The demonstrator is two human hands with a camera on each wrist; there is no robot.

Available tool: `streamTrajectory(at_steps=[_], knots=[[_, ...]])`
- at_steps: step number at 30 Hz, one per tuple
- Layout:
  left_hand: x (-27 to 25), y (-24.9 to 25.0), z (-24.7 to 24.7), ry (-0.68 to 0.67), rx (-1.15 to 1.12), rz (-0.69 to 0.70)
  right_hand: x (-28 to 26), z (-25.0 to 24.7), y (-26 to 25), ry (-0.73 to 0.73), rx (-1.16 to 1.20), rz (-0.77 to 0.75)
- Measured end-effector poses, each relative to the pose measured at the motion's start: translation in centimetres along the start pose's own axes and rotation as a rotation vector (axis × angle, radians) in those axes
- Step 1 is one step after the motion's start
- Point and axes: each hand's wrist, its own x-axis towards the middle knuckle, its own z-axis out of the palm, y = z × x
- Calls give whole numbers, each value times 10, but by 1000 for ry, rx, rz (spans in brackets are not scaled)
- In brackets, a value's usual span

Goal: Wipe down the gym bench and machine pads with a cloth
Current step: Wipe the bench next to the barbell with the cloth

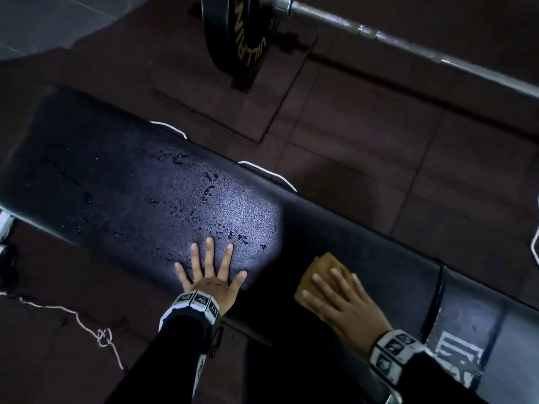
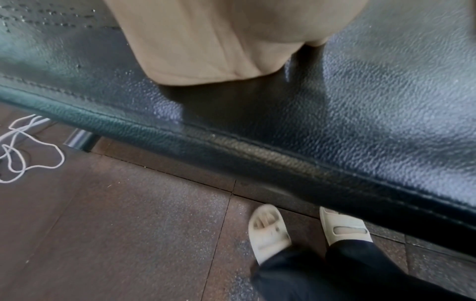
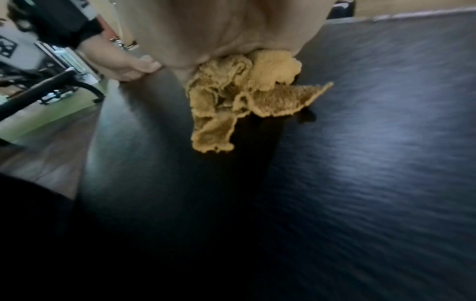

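Black padded bench (image 1: pixel 140 182) runs from far left to near right across a brown tiled floor (image 1: pixel 364 147). Water droplets (image 1: pixel 210 188) lie on its lit middle section. Left hand (image 1: pixel 211 277) rests flat on the near edge of the pad, fingers spread and straight, gripping nothing. Right hand (image 1: pixel 339 298) presses a tan cloth (image 1: pixel 318 271) flat against the pad, right of the left hand, fingers extended over it. A barbell (image 1: pixel 379 36) with weight plate (image 1: pixel 236 36) lies beyond the bench.
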Motion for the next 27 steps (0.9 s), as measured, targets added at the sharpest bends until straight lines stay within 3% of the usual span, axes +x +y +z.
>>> streamTrajectory(at_steps=[5, 9, 14, 19, 23, 27], knots=[[0, 0, 2, 26, -23, 19, 65, -30, -19, 75, -5, -88], [1, -2, 2, 28, -30, 28, 104, -58, 12, 93, 76, 12], [3, -4, 6, 39, -52, 43, 61, -45, 39, 100, 106, 180], [4, -5, 8, 37, -68, 61, 11, -12, 1, 16, 85, 127], [5, -7, 9, 47, -76, 90, 39, -17, -28, -64, 102, 85], [5, -7, 11, 62, -88, 109, 82, -43, -28, -23, 166, 150]])
